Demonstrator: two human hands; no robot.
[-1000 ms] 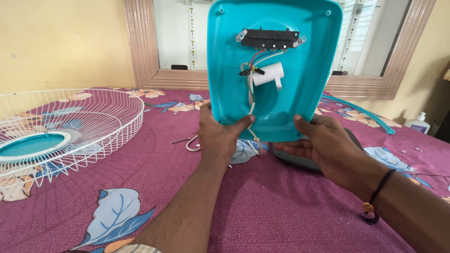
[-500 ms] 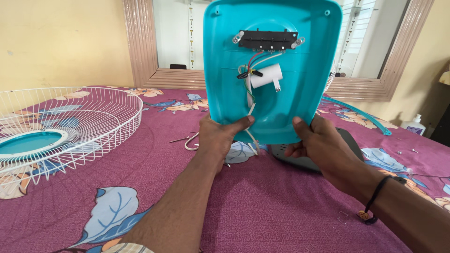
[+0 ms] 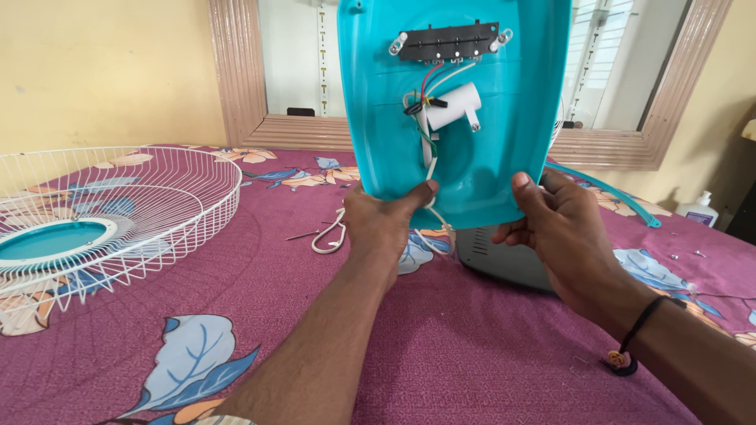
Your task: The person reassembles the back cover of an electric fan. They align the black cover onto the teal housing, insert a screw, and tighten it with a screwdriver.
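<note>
Two bare hands, left hand and right hand, pinch bottom edge of upright turquoise plastic fan cover, upper centre frame. Likely light, stiff shell; loose inner wires fragile, so grip rim.

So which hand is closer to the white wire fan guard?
Left. The left hand grips the teal cover beside the white wire fan guard; the right hand holds its far edge.

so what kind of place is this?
Likely a home bedroom used for fan repair: floral magenta bedsheet, wood-framed window, white fan grille lying on it, teal fan cover held by both hands.
</note>
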